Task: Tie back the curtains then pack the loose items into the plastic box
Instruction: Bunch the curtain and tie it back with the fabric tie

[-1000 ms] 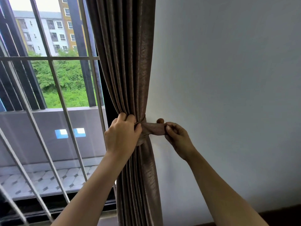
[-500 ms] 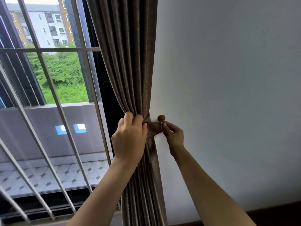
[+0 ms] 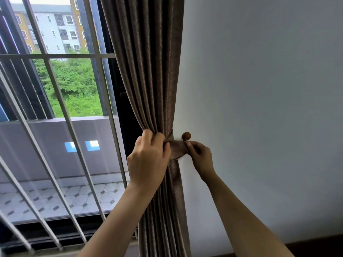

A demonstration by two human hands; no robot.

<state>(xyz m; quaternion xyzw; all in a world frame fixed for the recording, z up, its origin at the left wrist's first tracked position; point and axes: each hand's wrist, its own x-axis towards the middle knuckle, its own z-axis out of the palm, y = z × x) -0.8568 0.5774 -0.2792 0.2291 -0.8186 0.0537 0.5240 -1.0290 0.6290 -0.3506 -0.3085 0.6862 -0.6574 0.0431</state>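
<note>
A brown pleated curtain (image 3: 146, 71) hangs at the window's right edge, gathered at waist height by a matching fabric tieback (image 3: 176, 148). My left hand (image 3: 148, 160) grips the bunched curtain folds where the tieback wraps them. My right hand (image 3: 199, 155) pinches the tieback's free end against the wall, just under a small round brown wall knob (image 3: 186, 136). The plastic box and loose items are out of sight.
White window bars (image 3: 61, 108) slant across the glass on the left, with a tiled balcony and buildings beyond. A plain white wall (image 3: 259, 108) fills the right side. A dark skirting strip (image 3: 315, 247) runs along the bottom right.
My right hand has drawn the tieback's end closer to the wall, right below the knob. The left hand keeps its hold on the gathered curtain.
</note>
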